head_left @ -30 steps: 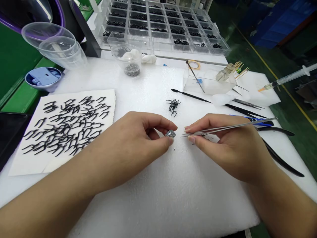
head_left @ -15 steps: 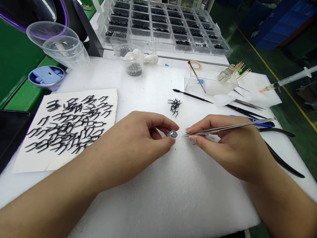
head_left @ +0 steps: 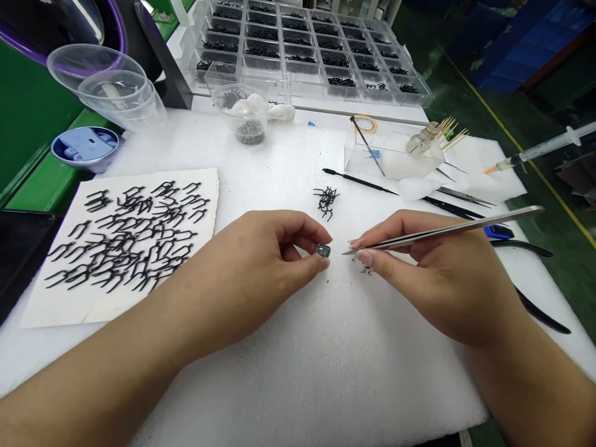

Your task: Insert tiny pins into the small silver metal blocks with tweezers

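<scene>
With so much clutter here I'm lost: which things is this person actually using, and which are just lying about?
In use: left hand, small metal part, right hand, tweezers.
Lying about: black forked pieces, compartment box, syringe, pliers, plastic cups.

no writing, label, brand, number or sign can be read anywhere in view; the small metal part point(head_left: 322, 251) pinched in the left hand point(head_left: 265, 264) is too small to show any marking; the tweezers point(head_left: 442, 231) held in the right hand point(head_left: 433, 279) show only plain metal
</scene>
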A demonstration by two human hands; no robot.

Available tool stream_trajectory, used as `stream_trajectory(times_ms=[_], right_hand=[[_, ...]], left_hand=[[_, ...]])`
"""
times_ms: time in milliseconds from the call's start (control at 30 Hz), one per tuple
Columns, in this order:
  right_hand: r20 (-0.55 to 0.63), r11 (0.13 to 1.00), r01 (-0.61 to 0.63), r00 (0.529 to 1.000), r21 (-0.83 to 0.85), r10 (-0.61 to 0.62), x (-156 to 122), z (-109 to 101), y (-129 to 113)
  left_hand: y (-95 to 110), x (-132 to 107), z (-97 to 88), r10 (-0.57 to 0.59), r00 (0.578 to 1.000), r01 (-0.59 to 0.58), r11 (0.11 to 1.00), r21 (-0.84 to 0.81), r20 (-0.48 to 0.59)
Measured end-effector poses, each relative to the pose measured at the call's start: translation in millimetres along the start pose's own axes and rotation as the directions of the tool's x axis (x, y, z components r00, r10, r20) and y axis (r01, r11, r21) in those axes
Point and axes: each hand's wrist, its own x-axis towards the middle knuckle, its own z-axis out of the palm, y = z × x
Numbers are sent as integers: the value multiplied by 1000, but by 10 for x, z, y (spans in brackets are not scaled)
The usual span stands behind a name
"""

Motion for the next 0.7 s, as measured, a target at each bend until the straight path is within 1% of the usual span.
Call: stream_trajectory(times_ms=[100, 200, 300, 467, 700], right_hand=[[-50, 994, -31, 998, 109, 37, -51, 2, -44], [-58, 980, -42, 997, 194, 54, -100, 28, -90], [-64, 971, -38, 996, 238, 54, -126, 65, -127], [-70, 974, -22, 997, 226, 39, -136, 89, -151], [-62, 988, -19, 998, 151, 29, -147, 84, -152]], left_hand=[[-5, -4, 6, 9, 1000, -9, 1000, -27, 4], [11, -13, 4, 5, 1000, -4, 999, -40, 22], [36, -20, 13, 22, 1000, -22, 999, -30, 7], [53, -26, 54, 42, 999, -43, 998, -49, -26], [62, -26, 40, 14, 1000, -14, 998, -65, -4]])
